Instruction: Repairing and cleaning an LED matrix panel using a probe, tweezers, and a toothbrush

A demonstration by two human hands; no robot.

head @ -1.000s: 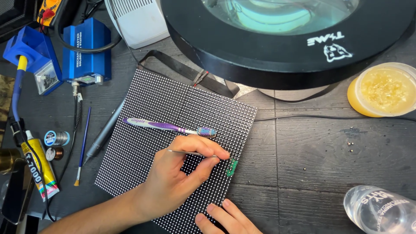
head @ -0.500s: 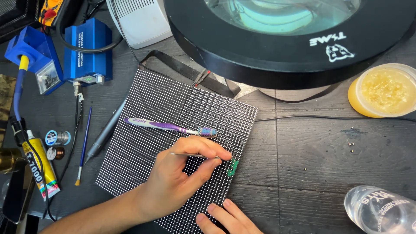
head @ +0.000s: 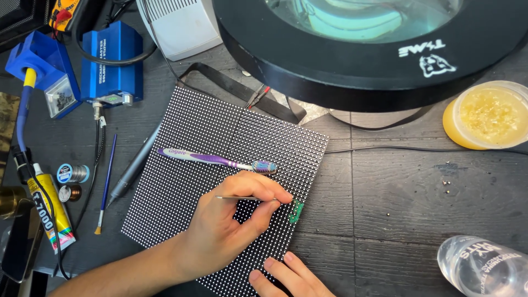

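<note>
1. Head view: my left hand rests on the black dotted LED panel, thumb and fingers pinched narrow around thin metal tweezers, whose tips reach the panel's right edge by a small green component.
2. My right hand shows only its fingertips at the bottom edge, pressing on the panel's lower corner; I cannot tell whether it holds anything.
3. A purple toothbrush lies across the panel just above my left hand.
4. The panel lies on the dark wooden table, under the black round magnifier lamp.
5. Containers: a yellow tub at the right, open, holding amber, lumpy paste; a clear plastic bottle lies on its side at the lower right, its contents unclear.
6. At the left stand a blue soldering station, a glue tube and a thin brush.
</note>
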